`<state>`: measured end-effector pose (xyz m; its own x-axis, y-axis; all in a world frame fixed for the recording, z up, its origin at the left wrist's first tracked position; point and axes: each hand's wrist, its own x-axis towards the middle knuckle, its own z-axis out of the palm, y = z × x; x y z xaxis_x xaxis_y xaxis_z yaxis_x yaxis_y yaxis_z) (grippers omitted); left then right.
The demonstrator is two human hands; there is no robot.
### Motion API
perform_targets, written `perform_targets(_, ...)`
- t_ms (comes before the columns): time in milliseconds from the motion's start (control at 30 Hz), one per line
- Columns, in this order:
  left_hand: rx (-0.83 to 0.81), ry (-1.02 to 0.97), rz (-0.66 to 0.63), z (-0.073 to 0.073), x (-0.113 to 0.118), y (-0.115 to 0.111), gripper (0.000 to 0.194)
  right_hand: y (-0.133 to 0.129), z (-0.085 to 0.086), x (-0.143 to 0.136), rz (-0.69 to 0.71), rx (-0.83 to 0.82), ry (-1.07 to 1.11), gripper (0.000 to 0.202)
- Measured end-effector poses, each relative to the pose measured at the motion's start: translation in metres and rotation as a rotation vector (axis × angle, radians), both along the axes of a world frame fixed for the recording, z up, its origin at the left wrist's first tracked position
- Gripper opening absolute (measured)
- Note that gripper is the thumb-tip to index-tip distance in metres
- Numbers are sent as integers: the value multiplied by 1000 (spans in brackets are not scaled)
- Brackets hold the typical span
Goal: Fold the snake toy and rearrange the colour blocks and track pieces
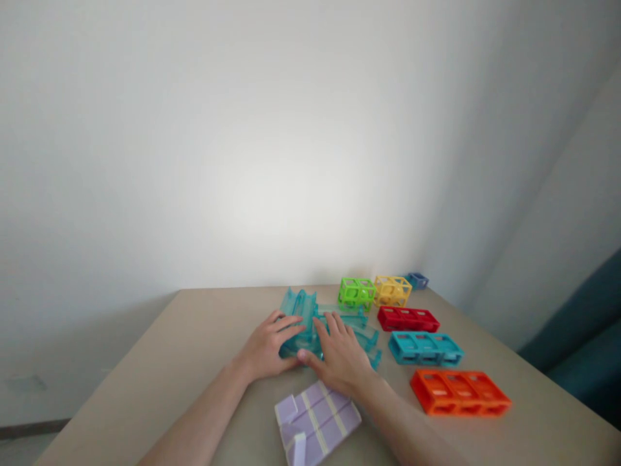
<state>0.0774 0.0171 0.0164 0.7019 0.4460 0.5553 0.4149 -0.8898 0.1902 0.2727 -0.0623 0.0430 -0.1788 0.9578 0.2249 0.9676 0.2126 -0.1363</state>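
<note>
Translucent teal track pieces [298, 309] with raised rails lie in a loose group at the middle of the table. My left hand [270, 344] is curled round their left side, fingers over the top and thumb along the near edge. Over the right part of the group lies my right hand [341, 356], its fingers stretched out and its thumb pointing left to the near edge of the pieces. More teal track pieces [365, 335] show beyond and to the right of that hand. Both palms hide what is beneath them.
A lilac tile piece [317, 421] with pale stripes lies between my forearms. To the right are orange [458, 393], teal [427, 349] and red [408, 318] frame blocks. Further back stand green [356, 293], yellow [392, 290] and blue [417, 281] frames near the wall.
</note>
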Motion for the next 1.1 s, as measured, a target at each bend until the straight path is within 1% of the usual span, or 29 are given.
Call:
perform_targets(67,19,-32,23,-3,-11,1,41,6,-1,-12,18,-3,12,85)
perform_targets(133,26,-55,42,-7,-19,4,37,14,-1,-24,40,9,24,87)
perform_targets(267,28,-86,113,-12,-26,14,34,32,-3,-41,75,59,43,86)
perform_targets(400,13,-94,206,-12,-23,24,32,56,-4,-41,136,95,63,75)
perform_targets(500,9,-102,266,-13,-20,30,29,65,2,-35,191,104,80,64)
perform_targets(567,7,-117,282,-14,-20,33,30,58,12,-29,273,126,95,54)
perform_targets(600,7,-124,285,-14,-20,35,30,50,18,-26,350,138,110,50)
perform_targets(633,7,-129,285,-15,-20,36,31,38,24,-23,460,134,128,46)
perform_targets(667,7,-134,285,-15,-20,36,32,24,29,-21,598,90,136,47)
perform_targets(700,5,-141,289,-16,-20,37,32,9,33,-19,731,31,138,55)
perform_targets(733,-1,-148,294,-16,-20,37,33,-6,33,-17,815,-35,123,63)
perform_targets(767,-10,-156,302,-16,-20,37,34,-20,32,-16,880,-88,89,63)
perform_targets(800,-21,-167,309,-16,-19,37,34,-31,27,-16,879,-122,72,58)
perform_targets(833,-33,-180,314,-16,-19,37,34,-39,21,-16,845,-140,47,58)
perform_targets(900,-65,-210,304,-15,-18,36,36,-43,7,-17,727,-125,5,68)
perform_targets(967,-108,-267,285,-13,-19,36,37,-35,-4,-18,597,-75,-22,76)
perform_targets(1000,-135,-318,288,-12,-20,36,35,-29,-6,-19,545,-45,-29,77)
perform_targets(1067,-207,-477,353,-12,-22,39,33,-16,-7,-21,489,11,-28,74)
perform_targets(1100,-257,-563,427,-13,-23,42,35,-11,-6,-22,479,36,-20,72)
